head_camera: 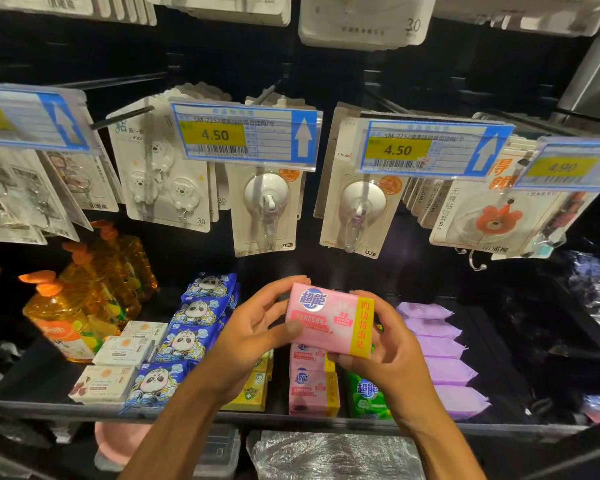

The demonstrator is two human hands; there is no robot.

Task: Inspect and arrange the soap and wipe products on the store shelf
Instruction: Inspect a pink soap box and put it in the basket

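Left hand (257,327) and right hand (392,344) grip a pink soap pack (326,320), fingers (293,329) curled round it, just above the pink row (312,393) on the shelf (49,407). Inspection seems underway; shelving it and straightening wipes (440,355) right of that row remains.

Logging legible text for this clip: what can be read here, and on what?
"4.50": middle price tag.
"4.50": second price tag, to its right.
"4.90": far-right price tag, faint.
"超能": pink soap pack.
"超能": green soap pack.
"30": bear hook card.
Barcodes and small print: too blurred to read.
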